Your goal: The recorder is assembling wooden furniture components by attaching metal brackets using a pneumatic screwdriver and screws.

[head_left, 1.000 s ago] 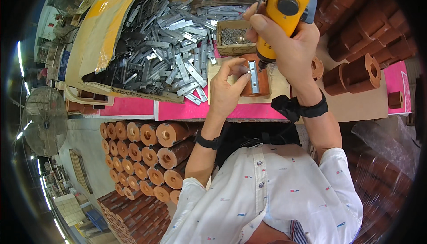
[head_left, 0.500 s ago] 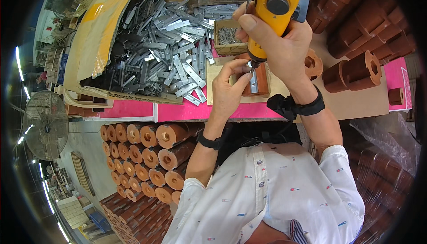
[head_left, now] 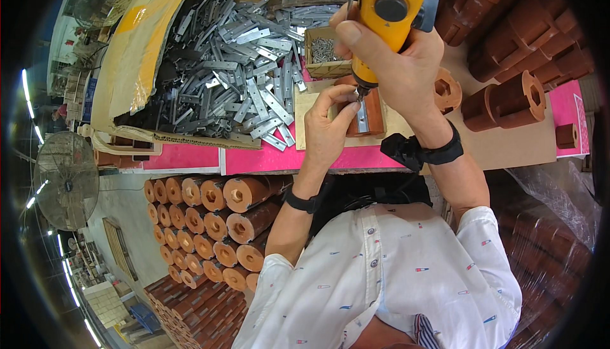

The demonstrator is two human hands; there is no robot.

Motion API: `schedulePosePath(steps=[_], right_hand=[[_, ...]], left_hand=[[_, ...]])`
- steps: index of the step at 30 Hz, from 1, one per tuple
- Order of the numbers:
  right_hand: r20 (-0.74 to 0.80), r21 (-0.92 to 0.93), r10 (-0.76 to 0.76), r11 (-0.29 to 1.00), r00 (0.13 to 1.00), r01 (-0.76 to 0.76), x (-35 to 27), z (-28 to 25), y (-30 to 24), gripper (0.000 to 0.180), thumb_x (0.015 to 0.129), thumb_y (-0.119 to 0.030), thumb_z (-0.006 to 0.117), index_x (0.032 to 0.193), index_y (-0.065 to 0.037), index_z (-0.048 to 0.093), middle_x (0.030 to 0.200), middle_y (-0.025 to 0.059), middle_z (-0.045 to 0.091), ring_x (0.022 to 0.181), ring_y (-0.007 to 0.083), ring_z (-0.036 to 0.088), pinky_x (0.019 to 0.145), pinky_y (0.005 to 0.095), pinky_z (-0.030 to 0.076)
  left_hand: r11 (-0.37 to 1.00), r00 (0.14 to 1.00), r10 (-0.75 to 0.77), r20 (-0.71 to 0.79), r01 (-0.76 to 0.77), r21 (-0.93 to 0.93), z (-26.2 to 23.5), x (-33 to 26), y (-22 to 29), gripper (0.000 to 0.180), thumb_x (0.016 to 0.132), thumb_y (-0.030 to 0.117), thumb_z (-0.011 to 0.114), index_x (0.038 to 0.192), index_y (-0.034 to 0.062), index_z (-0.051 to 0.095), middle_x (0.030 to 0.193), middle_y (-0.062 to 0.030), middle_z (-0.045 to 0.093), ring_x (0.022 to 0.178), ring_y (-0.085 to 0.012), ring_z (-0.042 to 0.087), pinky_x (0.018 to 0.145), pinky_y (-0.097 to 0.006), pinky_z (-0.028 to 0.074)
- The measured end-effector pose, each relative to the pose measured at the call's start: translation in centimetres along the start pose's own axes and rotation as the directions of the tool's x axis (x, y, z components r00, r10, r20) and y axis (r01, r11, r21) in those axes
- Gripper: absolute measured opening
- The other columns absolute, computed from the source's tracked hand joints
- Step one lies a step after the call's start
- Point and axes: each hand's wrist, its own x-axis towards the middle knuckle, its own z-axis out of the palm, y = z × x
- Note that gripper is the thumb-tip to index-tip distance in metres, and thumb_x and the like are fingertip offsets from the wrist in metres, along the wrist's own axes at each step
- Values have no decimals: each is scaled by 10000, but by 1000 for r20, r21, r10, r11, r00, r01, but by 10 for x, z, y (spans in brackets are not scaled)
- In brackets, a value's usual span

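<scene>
My right hand (head_left: 410, 72) is wrapped round a yellow electric screwdriver (head_left: 395, 2), held with its black nose (head_left: 365, 82) pointing down. Under its tip, a silver metal strip (head_left: 363, 122) lies on a reddish-brown workpiece (head_left: 375, 115), which rests on a pale board (head_left: 307, 134). My left hand (head_left: 325, 130) comes in from the left, thumb and forefinger pinched together right at the screwdriver's tip. Whatever is between those fingertips is too small and covered to name. The left part of the workpiece is hidden behind the hand.
A cardboard box (head_left: 136, 50) heaped with metal strips (head_left: 248, 69) stands at the left. Beyond my hands is a small box of screws (head_left: 324, 50). Brown hollow cylinders (head_left: 505, 104) stand and lie at the right, and more (head_left: 244, 193) are stacked below the pink tabletop (head_left: 254, 161).
The screwdriver and my right hand have shifted very slightly to the left. My left hand keeps its pinch at the tip, and the workpiece stays in place.
</scene>
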Motion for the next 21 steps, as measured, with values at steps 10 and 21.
schedulePosePath(steps=[10,21], right_hand=[[-20,1,-29,1000,999,29,1,1,3,202,857,-127,690,983,11,614,888,60,675,692,99,639,647,231,552],[-41,-35,-44,998,998,42,2,3,3,199,852,-120,694,985,8,619,881,52,674,698,94,636,649,231,549]], left_hand=[[997,997,71,-21,-71,38,3,0,0,236,806,-33,650,1036,9,617,928,-71,664,888,-127,619,812,-270,484],[995,997,69,-38,-66,80,2,4,5,235,801,-16,663,1031,13,625,909,-69,678,859,-140,631,797,-278,490]])
